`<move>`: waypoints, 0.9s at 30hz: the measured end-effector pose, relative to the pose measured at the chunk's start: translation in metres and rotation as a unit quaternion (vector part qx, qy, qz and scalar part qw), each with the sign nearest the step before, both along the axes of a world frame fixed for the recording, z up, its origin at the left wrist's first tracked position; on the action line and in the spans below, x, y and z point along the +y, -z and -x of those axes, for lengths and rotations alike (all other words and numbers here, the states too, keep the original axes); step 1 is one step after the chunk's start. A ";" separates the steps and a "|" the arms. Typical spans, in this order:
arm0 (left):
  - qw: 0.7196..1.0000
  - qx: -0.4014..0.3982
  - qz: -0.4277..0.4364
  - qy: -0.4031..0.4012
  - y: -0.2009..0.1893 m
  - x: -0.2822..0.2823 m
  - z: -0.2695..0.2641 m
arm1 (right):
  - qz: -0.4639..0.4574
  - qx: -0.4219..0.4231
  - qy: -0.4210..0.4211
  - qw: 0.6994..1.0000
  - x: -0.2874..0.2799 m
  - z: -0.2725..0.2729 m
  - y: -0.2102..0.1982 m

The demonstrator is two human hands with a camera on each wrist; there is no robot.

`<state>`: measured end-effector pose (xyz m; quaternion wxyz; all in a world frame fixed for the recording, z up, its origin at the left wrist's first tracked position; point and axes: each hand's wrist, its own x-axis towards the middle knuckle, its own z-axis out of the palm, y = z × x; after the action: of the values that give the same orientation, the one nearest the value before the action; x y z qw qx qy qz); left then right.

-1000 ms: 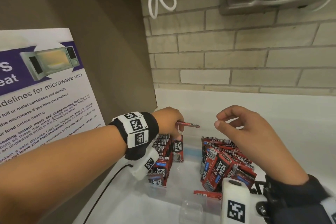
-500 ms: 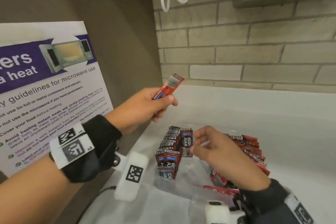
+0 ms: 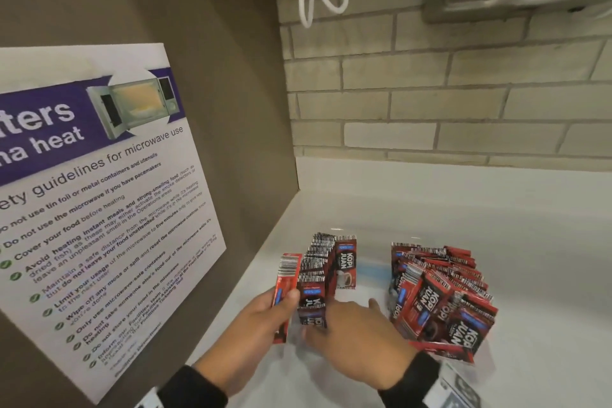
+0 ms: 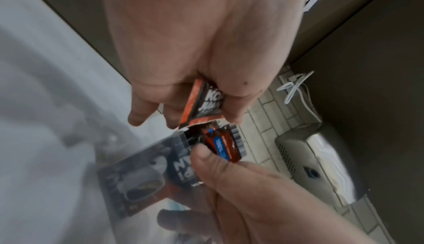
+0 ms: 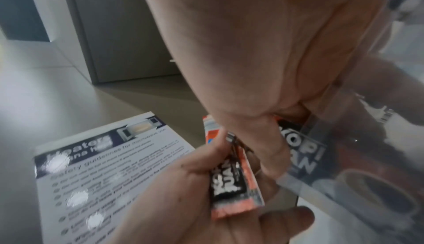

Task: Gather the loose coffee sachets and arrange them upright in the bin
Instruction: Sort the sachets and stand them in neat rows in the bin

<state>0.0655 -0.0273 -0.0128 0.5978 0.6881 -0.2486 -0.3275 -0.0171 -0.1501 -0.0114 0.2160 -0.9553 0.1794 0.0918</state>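
One sachet is in my left hand, pinched between thumb and fingers and standing on end just outside the left row of upright packets. My right hand sits nearest me inside the clear bin, its fingers mostly straight, pressed against the near end of that row and reaching into the gap beyond it; I cannot tell whether they pinch a packet there. To do this step well, I'd keep the right hand bracing the row so it doesn't topple, tip the held sachet barcode-end up, and slide it down flush against the row's outer face rather than dropping it from above. Thin foil packets will likely skid and fan out if released early. Further off to the right, well apart from the held sachet, the larger bundle leans untidily, and one packet lies flat at its foot, so those look like they need squaring up afterwards.
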 end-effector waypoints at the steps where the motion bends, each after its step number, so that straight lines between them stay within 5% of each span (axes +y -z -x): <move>1: 1.000 0.007 0.004 -0.002 -0.001 -0.001 0.001 | 0.012 0.001 0.002 1.000 0.003 0.000 -0.003; 11: 0.992 0.094 0.068 -0.049 -0.006 0.007 -0.014 | 0.060 0.013 0.014 0.998 0.011 0.005 -0.017; 17: 0.984 0.039 0.120 -0.125 -0.012 0.020 -0.025 | 0.001 -0.092 0.049 0.995 -0.004 0.023 -0.030; 20: 0.974 0.081 0.171 -0.124 -0.024 0.024 -0.025 | -0.038 -0.148 0.047 0.987 -0.014 0.030 -0.043; 25: 0.925 0.287 0.236 0.074 -0.047 0.023 -0.019 | -0.243 -0.328 0.070 0.910 -0.026 0.024 -0.060; 27: 0.919 0.292 0.241 0.114 -0.053 0.019 -0.011 | -0.331 -0.378 0.068 0.862 -0.024 0.020 -0.066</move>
<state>0.0763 -0.0082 0.0403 0.7500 0.3641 -0.2111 -0.5103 -0.0375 -0.1742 0.0546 0.5768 -0.7742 0.1074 -0.2374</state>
